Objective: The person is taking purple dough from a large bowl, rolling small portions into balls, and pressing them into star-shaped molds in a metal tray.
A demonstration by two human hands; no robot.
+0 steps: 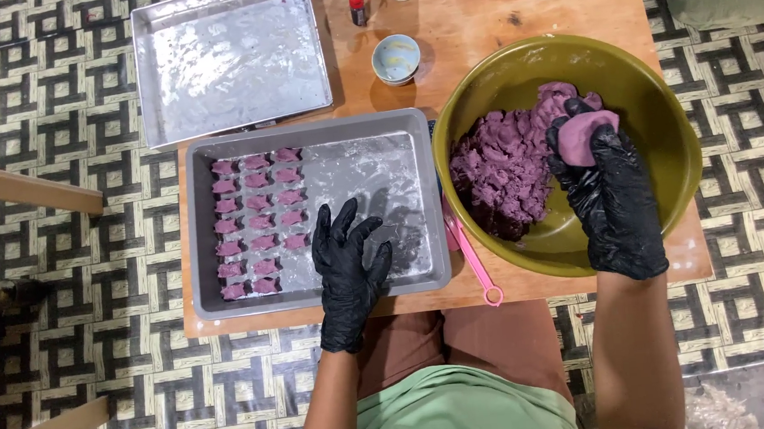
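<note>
Shaping purple dough into small pieces looks to be the step in hand: rows of them [259, 223] lie in the grey tray [422, 274]. The left hand [349, 275] hovers open there; next, the soft, matte lump [584, 135], gripped by the right hand [609, 199] over the green bowl [664, 150], likely needs forming.

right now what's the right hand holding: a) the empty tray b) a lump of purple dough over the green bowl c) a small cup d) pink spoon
b: the right hand grips a lump of purple dough above the green bowl, while the pink spoon lies untouched on the table.
</note>
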